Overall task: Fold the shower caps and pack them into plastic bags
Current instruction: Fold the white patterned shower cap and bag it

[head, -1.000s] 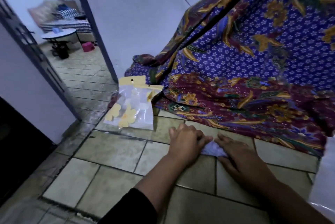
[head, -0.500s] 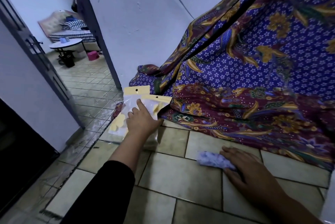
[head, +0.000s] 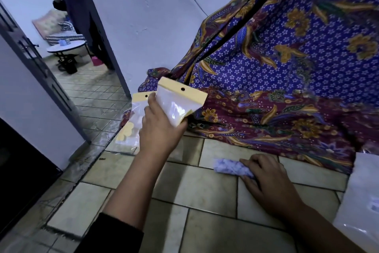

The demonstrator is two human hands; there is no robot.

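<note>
My left hand (head: 160, 127) grips a clear plastic bag (head: 179, 102) with a yellow header strip and a hang hole, lifted off the floor and tilted. Behind and below it, more plastic bags (head: 133, 121) with yellow flower marks lie in a pile on the tiles. A folded shower cap (head: 229, 166), white with small blue print, lies as a narrow roll on the floor. My right hand (head: 266, 179) presses down on its right end, fingers flat over it.
A purple and maroon batik cloth (head: 287, 68) hangs and spreads over the floor behind the bags. A clear plastic sheet (head: 363, 201) lies at the right edge. An open doorway (head: 67, 64) at the left leads to a room with a person and a small table.
My left hand left the folded cap, reached to the bag pile and has lifted one bag off it. My right hand stays on the cap.
</note>
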